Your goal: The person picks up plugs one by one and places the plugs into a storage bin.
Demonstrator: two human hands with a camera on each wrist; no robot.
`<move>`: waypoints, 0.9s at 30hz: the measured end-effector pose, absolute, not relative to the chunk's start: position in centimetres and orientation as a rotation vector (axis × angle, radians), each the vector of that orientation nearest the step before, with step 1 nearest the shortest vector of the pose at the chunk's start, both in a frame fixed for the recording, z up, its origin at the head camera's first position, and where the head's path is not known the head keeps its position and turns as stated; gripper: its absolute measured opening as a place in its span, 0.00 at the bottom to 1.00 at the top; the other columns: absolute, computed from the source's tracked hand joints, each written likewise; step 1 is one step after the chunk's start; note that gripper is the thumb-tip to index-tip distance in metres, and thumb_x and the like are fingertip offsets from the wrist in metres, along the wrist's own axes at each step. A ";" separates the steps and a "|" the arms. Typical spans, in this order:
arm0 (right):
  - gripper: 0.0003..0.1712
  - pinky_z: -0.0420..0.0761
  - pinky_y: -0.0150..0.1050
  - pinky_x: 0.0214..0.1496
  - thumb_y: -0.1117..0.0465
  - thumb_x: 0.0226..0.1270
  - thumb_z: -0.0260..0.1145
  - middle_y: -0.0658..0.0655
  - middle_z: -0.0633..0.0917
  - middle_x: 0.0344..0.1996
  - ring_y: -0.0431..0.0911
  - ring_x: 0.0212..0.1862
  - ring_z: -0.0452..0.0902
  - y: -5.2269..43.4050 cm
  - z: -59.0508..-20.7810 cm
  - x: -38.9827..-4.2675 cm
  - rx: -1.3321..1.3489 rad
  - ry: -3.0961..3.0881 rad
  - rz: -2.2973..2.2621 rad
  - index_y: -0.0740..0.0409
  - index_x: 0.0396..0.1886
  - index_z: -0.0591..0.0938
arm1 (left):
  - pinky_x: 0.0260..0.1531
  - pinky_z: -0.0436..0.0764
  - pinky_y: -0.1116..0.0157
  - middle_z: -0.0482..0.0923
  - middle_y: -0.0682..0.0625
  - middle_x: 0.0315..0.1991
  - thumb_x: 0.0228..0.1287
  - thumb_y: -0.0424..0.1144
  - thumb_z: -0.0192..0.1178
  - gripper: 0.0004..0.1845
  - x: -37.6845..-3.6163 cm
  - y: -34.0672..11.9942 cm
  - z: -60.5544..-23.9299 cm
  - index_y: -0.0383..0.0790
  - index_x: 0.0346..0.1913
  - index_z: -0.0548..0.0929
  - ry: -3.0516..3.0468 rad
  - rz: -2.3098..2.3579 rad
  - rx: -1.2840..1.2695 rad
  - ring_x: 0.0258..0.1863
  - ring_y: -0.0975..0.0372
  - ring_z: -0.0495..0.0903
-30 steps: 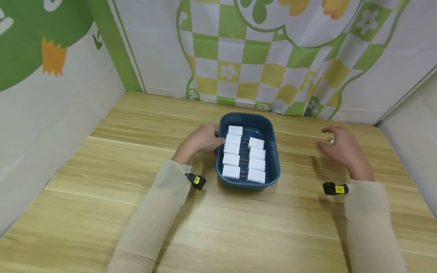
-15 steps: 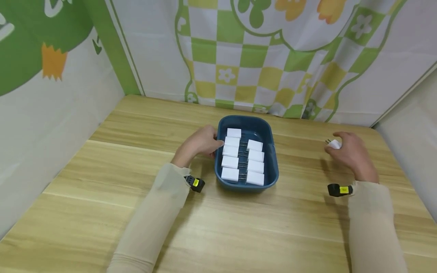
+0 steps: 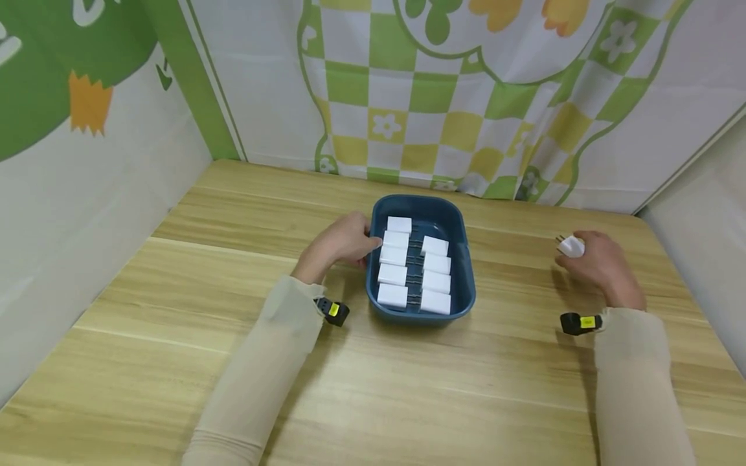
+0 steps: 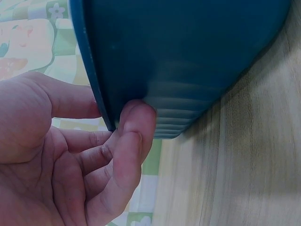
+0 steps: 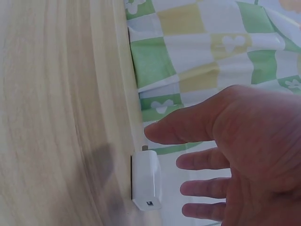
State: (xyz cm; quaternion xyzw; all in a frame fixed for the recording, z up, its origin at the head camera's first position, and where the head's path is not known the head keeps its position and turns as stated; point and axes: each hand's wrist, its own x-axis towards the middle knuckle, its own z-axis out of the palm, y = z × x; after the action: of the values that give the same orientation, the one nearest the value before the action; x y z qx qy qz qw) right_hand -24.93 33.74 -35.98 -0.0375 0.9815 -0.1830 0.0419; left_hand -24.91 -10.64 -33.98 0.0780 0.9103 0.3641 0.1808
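My left hand (image 3: 348,239) pinches the left rim of a dark blue plastic bin (image 3: 465,285). In the left wrist view the thumb lies over the bin's edge (image 4: 91,61) and the curled fingers (image 4: 134,127) are against its outer wall. At the right of the table a white plug-in charger (image 3: 571,246) lies with its metal prongs pointing left. Beside it is my right hand (image 3: 603,262). The right wrist view shows the thumb (image 5: 174,126) and fingers extended and apart from the charger (image 5: 146,179), whose small port shows at one end.
Several white chargers (image 3: 393,275) lie in two columns inside the bin, prongs facing inward. A checkered green and yellow curtain (image 3: 431,90) hangs behind the wooden table (image 3: 408,388). White covered walls (image 3: 116,194) stand at both sides.
My right hand has shifted slightly right and toward me, and the charger that it mostly covered now shows on the table. The left hand keeps its place at the bin.
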 end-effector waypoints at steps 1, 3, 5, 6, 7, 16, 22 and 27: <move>0.42 0.70 0.69 0.55 0.56 0.70 0.63 0.86 0.64 0.62 0.74 0.56 0.65 33.8 -36.0 -24.9 -0.112 3.003 -0.557 0.85 0.68 0.60 | 0.36 0.85 0.56 0.84 0.43 0.29 0.76 0.38 0.56 0.13 -24.9 -10.6 -34.0 0.30 0.42 0.85 2.571 1.026 0.218 0.26 0.54 0.85; 0.42 0.70 0.68 0.55 0.56 0.69 0.63 0.86 0.65 0.61 0.74 0.55 0.66 33.8 -36.2 -25.0 -0.108 3.000 -0.549 0.86 0.68 0.60 | 0.35 0.85 0.57 0.84 0.43 0.29 0.76 0.38 0.56 0.13 -24.9 -10.6 -34.0 0.30 0.42 0.85 2.574 1.022 0.214 0.25 0.55 0.85; 0.42 0.72 0.67 0.53 0.56 0.69 0.63 0.86 0.66 0.59 0.73 0.54 0.67 33.9 -36.3 -25.1 -0.103 2.991 -0.542 0.85 0.68 0.60 | 0.34 0.85 0.57 0.84 0.43 0.28 0.76 0.39 0.56 0.13 -24.9 -10.6 -34.0 0.30 0.42 0.85 2.577 1.016 0.210 0.25 0.56 0.84; 0.42 0.73 0.67 0.52 0.56 0.69 0.63 0.85 0.67 0.58 0.72 0.53 0.68 34.0 -36.4 -25.1 -0.100 2.985 -0.535 0.85 0.68 0.60 | 0.34 0.85 0.57 0.84 0.43 0.28 0.76 0.39 0.56 0.13 -24.9 -10.5 -34.0 0.31 0.42 0.85 2.579 1.014 0.208 0.24 0.56 0.84; 0.42 0.74 0.66 0.51 0.55 0.69 0.63 0.85 0.68 0.57 0.72 0.52 0.69 34.0 -36.4 -25.2 -0.099 2.978 -0.529 0.85 0.68 0.60 | 0.34 0.85 0.57 0.84 0.43 0.28 0.76 0.39 0.56 0.13 -24.9 -10.5 -34.0 0.31 0.42 0.85 2.580 1.011 0.207 0.24 0.56 0.84; 0.39 0.77 0.53 0.39 0.56 0.68 0.62 0.80 0.76 0.48 0.64 0.41 0.74 34.2 -37.0 -25.2 -0.098 2.955 -0.515 0.83 0.66 0.64 | 0.35 0.85 0.57 0.84 0.43 0.29 0.76 0.39 0.56 0.12 -25.0 -10.5 -34.0 0.32 0.42 0.85 2.573 1.014 0.202 0.24 0.57 0.84; 0.38 0.77 0.56 0.40 0.58 0.66 0.61 0.81 0.74 0.49 0.66 0.43 0.74 33.9 -37.0 -25.0 -0.074 2.976 -0.512 0.82 0.66 0.63 | 0.36 0.85 0.57 0.84 0.43 0.30 0.76 0.39 0.57 0.12 -25.0 -10.5 -34.0 0.31 0.43 0.85 2.564 1.021 0.193 0.24 0.58 0.84; 0.35 0.76 0.60 0.43 0.60 0.65 0.60 0.82 0.72 0.50 0.69 0.45 0.72 33.7 -37.0 -24.8 -0.030 2.997 -0.501 0.81 0.64 0.65 | 0.35 0.85 0.56 0.85 0.43 0.30 0.76 0.38 0.57 0.12 -25.0 -10.5 -34.0 0.31 0.42 0.85 2.561 1.030 0.196 0.24 0.58 0.83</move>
State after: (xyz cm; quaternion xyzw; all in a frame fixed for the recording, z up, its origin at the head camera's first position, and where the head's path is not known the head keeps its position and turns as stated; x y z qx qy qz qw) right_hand -24.79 33.73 -37.03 -0.0098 0.9849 -0.1648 0.0515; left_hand -25.04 -10.55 -34.03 0.0697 0.9093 0.3657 0.1860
